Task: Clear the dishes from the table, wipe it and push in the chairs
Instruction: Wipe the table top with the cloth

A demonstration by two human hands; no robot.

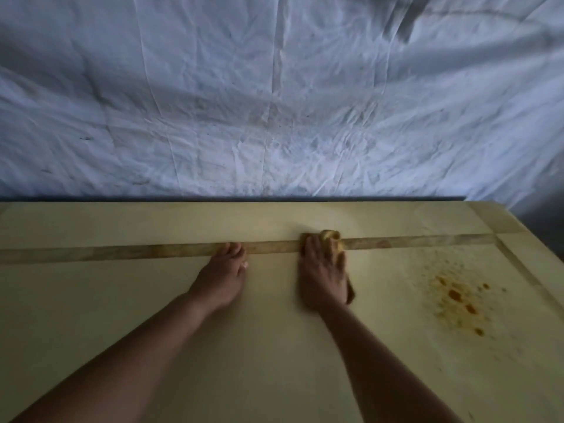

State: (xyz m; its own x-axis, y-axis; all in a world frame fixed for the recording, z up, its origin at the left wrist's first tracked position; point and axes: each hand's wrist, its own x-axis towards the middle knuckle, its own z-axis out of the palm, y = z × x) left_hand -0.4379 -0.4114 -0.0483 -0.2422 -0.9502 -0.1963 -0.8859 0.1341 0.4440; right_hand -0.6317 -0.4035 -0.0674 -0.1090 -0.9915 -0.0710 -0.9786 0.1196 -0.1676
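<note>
1. The table (pixel 268 355) has a flat, pale yellow-beige top with a smooth, matte look. Its far edge runs straight across the view and its right corner is squared off.
2. A darker wooden strip (pixel 122 254), narrow and grainy, runs the whole width of the top. A similar band frames the right end and meets the strip at a right angle.
3. The left hand (pixel 224 277) lies palm down on the bare top, near the middle. Its fingers are relaxed and close together, holding nothing, and the fingertips touch the near edge of the strip.
4. The right hand (pixel 322 277) lies just beside it, to the right, on top of a cloth (pixel 331 236). The fingers are stretched forward over the fabric and press it flat against the table rather than clutching it. The hand is blurred, so the thumb's position cannot be told.
5. The cloth is soft and mustard yellow. It bunches into a rounded fold past the fingertips, right on the strip, and a darker flap shows beside the wrist.
6. A stain (pixel 457 297) of orange-brown drops and fine speckles spreads over the right part of the top, well apart from the cloth.
7. Behind the table hangs a white sheet (pixel 274 102), heavily creased, with grey smudges.
8. Both forearms are bare.
</note>
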